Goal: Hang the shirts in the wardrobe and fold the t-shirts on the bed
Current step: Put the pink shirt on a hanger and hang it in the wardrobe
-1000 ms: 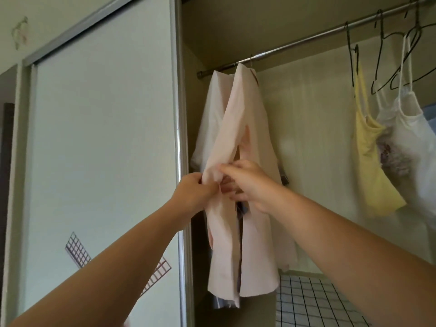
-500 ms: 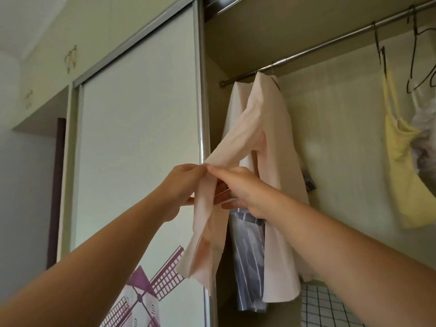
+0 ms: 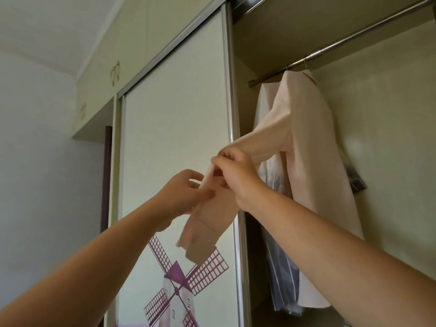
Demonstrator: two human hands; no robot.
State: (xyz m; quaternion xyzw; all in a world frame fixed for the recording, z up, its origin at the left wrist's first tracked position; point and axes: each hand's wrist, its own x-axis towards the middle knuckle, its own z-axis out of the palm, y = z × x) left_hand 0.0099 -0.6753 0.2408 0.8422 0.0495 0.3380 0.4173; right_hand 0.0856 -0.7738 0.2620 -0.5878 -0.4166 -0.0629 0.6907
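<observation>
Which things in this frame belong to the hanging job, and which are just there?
Job: pink shirt on the rail, its sleeve pinched by left hand and right hand; white shirt and striped shirt hanging by it.
Just there: sliding door, windmill picture, overhead cupboards.

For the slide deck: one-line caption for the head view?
Left hand and right hand hold the sleeve of a pink shirt hanging on the wardrobe rail.

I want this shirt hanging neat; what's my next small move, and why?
Probably release the sleeve so it falls straight: the pink shirt already hangs from the rod, while your left hand and right hand hold it out sideways.
</observation>
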